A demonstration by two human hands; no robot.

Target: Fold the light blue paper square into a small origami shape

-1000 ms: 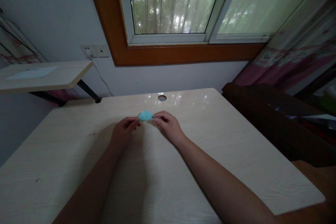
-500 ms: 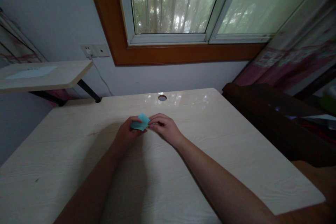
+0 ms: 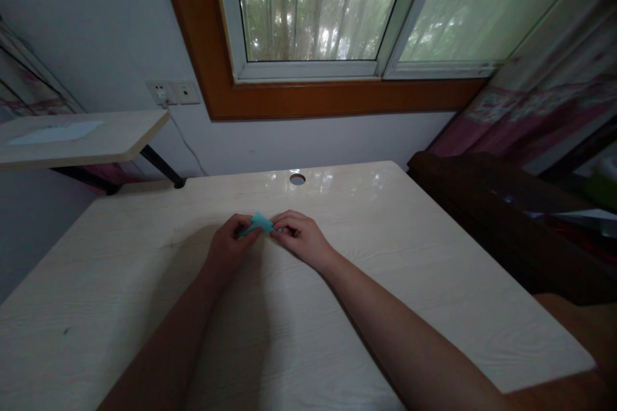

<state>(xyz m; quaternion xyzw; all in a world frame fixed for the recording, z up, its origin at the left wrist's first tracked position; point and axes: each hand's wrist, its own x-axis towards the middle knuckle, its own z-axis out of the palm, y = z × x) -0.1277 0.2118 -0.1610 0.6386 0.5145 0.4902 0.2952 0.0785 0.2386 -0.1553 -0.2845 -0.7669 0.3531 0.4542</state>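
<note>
A small piece of turquoise paper (image 3: 261, 222) with folded, pointed edges is held between my two hands over the desk (image 3: 385, 308). My left hand (image 3: 233, 239) pinches its left side, the thumb lying across the paper's lower front. The fingers of my right hand (image 3: 299, 236) are closed on the paper's right corner, with fingertips and thumb together. Parts of the paper are hidden behind my left thumb and fingers.
A raised shelf (image 3: 139, 135) on black legs stands at the desk's back left, with a white sheet (image 3: 58, 132) on it. A round cable hole (image 3: 297, 179) lies near the back edge. Dark wooden furniture (image 3: 463, 225) borders the right side.
My left thumb has moved up from below onto the front of the paper. Less of the paper shows, and it looks more tilted or folded. My right hand is almost where it was.
</note>
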